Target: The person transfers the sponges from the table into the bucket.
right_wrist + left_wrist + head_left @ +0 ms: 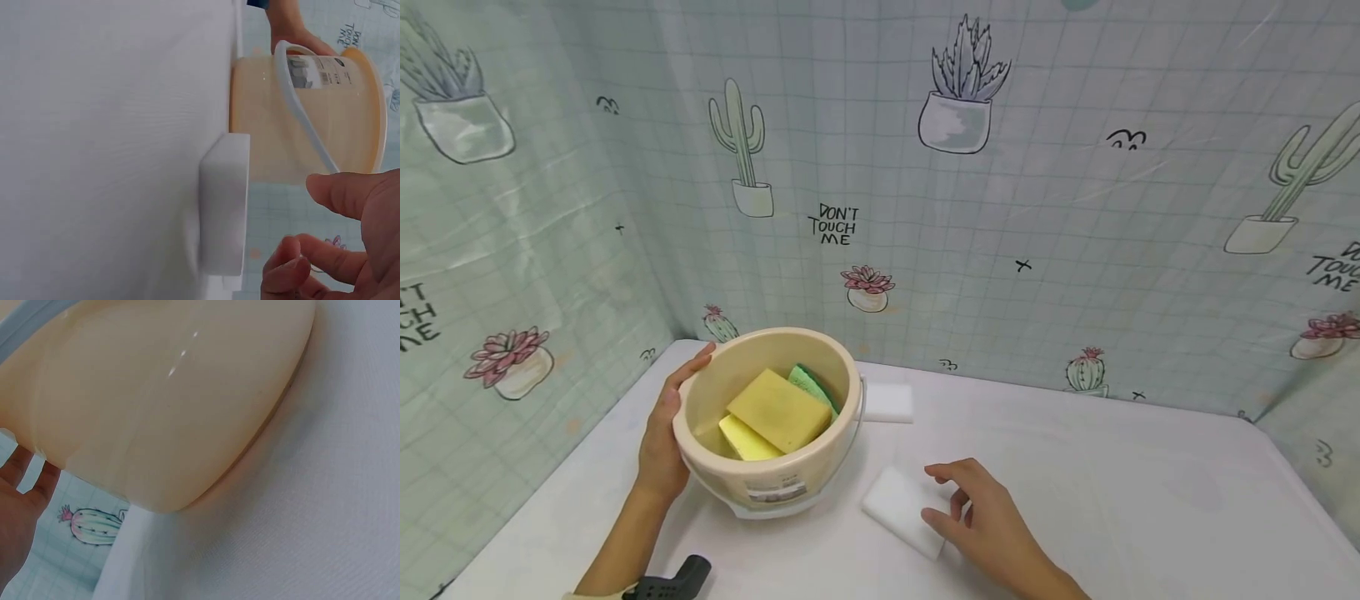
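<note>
In the head view a cream bucket (760, 468) stands at the table's left, a yellow sponge (778, 408), a brighter yellow piece (747, 439) and a green one (808, 385) inside. My left hand (662, 433) rests against the bucket's left side. Its fingers (45, 487) lie straight along the outer wall in the left wrist view. Over the right end of a white sponge block (901, 510) hovers my right hand (988, 521), thumb and forefinger spread apart. The right wrist view shows a gap between those fingers (340, 190) and the white block (224, 206).
Another white block (889, 403) lies behind, close to the bucket's right side. The bucket's pale handle (838, 479) hangs down at the front. A cactus-print curtain (925, 208) closes off the back and left of the white table (1120, 508).
</note>
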`<action>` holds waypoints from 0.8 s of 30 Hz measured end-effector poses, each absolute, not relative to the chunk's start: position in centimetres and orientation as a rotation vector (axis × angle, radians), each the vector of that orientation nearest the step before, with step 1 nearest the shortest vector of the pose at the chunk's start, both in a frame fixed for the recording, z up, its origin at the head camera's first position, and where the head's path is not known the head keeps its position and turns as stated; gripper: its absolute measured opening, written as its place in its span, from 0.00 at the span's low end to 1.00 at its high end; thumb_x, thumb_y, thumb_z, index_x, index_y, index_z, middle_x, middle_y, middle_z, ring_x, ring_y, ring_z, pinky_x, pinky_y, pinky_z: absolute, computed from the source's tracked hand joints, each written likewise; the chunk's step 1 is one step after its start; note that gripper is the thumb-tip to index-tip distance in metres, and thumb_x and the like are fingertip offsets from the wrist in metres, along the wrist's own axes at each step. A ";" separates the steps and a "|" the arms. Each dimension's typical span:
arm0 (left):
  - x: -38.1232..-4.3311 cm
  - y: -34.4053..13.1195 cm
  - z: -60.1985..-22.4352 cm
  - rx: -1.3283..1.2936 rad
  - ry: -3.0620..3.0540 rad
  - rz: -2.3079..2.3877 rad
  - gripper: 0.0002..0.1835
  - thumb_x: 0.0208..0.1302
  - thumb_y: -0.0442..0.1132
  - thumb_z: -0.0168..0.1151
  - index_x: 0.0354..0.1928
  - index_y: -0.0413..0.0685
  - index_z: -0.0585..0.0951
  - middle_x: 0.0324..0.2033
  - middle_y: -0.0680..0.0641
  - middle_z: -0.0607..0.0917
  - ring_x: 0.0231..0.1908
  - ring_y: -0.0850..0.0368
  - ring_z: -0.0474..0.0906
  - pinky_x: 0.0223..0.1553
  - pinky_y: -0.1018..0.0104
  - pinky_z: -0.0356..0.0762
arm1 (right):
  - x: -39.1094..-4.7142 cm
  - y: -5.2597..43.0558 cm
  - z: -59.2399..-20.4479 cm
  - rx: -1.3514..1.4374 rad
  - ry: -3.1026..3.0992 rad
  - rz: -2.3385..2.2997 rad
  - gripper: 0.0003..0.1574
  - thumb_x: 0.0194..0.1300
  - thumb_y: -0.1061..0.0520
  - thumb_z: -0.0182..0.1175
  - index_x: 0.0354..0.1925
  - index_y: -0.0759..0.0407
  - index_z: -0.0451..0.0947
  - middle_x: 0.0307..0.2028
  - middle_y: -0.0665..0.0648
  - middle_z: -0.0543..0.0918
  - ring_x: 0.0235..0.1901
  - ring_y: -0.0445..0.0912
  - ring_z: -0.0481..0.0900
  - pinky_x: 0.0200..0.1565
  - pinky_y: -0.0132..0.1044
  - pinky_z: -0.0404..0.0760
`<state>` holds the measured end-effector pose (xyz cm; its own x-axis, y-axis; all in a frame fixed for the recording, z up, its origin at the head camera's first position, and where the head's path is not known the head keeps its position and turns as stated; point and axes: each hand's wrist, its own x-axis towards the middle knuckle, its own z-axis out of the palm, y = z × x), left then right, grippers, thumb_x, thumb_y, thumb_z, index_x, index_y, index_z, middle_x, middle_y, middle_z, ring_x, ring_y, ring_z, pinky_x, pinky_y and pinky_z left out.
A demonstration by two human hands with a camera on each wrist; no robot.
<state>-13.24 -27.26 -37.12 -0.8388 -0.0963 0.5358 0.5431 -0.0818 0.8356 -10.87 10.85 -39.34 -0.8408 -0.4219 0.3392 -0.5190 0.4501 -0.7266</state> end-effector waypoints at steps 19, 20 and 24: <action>-13.2 -27.1 -36.9 -0.489 -1.763 -1.966 0.28 0.75 0.48 0.30 0.67 0.38 0.64 0.71 0.46 0.59 0.71 0.54 0.48 0.67 0.70 0.50 | -10.4 11.4 -41.1 0.783 -2.864 1.437 0.42 0.50 0.53 0.74 0.60 0.59 0.67 0.44 0.56 0.64 0.28 0.35 0.70 0.30 0.27 0.73; -13.2 -27.1 -36.9 -0.483 -1.763 -1.969 0.28 0.75 0.48 0.30 0.67 0.39 0.64 0.71 0.46 0.59 0.71 0.54 0.48 0.66 0.70 0.51 | -10.4 11.4 -41.1 0.781 -2.870 1.449 0.42 0.49 0.55 0.74 0.60 0.59 0.67 0.44 0.56 0.63 0.28 0.36 0.70 0.31 0.27 0.73; -13.2 -27.2 -37.0 -0.475 -1.765 -1.971 0.28 0.75 0.48 0.30 0.67 0.38 0.64 0.71 0.46 0.60 0.71 0.54 0.48 0.67 0.70 0.51 | -10.3 11.3 -41.0 0.775 -2.887 1.510 0.44 0.47 0.62 0.74 0.60 0.61 0.65 0.42 0.56 0.63 0.29 0.38 0.70 0.32 0.28 0.74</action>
